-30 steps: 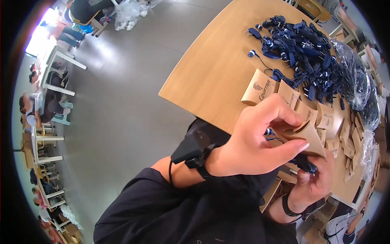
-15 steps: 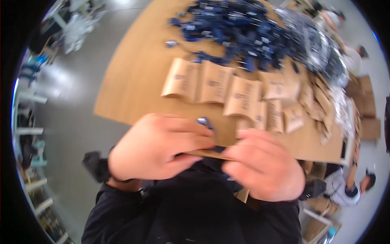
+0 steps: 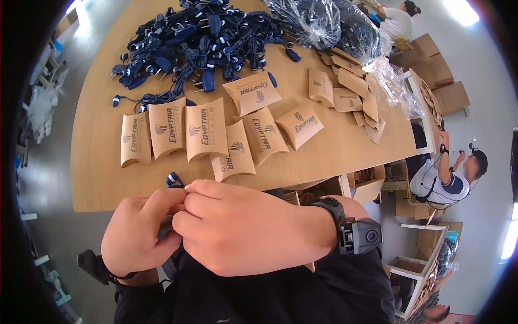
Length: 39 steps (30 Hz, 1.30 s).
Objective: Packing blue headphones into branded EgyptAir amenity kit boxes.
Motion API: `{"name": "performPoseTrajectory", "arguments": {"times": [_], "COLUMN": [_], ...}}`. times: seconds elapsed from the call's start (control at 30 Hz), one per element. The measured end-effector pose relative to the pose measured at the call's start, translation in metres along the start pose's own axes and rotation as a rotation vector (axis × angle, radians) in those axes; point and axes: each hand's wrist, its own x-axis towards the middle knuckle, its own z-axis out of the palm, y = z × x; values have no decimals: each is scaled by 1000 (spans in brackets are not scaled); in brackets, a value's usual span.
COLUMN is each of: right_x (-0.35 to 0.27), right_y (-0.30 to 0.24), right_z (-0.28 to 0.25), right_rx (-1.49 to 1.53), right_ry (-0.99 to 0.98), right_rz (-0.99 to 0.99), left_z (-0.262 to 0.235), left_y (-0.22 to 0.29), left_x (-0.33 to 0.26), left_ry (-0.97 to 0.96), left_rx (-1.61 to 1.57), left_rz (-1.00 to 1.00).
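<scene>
My left hand (image 3: 141, 232) and my right hand (image 3: 232, 229) meet at the table's near edge, fingers curled and pinched together. Whatever they grip is hidden behind the fingers and the back of my right hand. A dark blue and white earbud (image 3: 174, 179) shows just beyond the fingertips; I cannot tell whether it is held or lies on the table. Beyond it stand filled kraft pillow boxes (image 3: 136, 140) in an uneven row, some overlapping. A heap of dark blue corded earphones (image 3: 208, 46) with plugs lies behind them. One loose earphone (image 3: 116, 101) trails at the heap's left.
Flattened kraft boxes (image 3: 353, 83) are piled on the right of the wooden table (image 3: 100, 186). Clear plastic bags (image 3: 307, 24) sit at the back. Open cartons (image 3: 369, 186) stand below the right edge. A person (image 3: 445, 178) works at the right, others farther off.
My view has turned, so the table sits farther left. My hands have come together, the right reaching over to the left. A brown cardboard strip seen between them is now hidden.
</scene>
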Motion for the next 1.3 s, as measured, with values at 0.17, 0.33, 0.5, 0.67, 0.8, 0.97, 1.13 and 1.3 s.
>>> {"name": "performPoseTrajectory", "arguments": {"times": [0.17,0.33,0.5,0.67,0.8,0.97,1.13,1.3], "right_x": [9,12,6,-9,11,13,26,15], "right_y": [-7,-18,-20,-11,-14,-9,-17,-9], "right_z": [-11,-29,-76,-83,-57,-62,-59,-71], "right_rx": [-23,16,92,226,186,252,259,159], "right_ry": [65,112,167,296,610,438,363,285], "right_rz": [9,-42,135,143,136,119,151,102], "left_z": [-6,-3,-3,-8,-8,-7,0,4], "left_y": [-9,4,-12,-21,-29,-38,-39,-42], "left_x": [2,-1,6,1,1,0,3,-1], "left_ry": [-62,-20,81,143,130,204,425,537], "left_rx": [11,-56,-161,-178,-130,-124,-308,-442], "left_rz": [86,234,275,317,301,342,279,205]}}
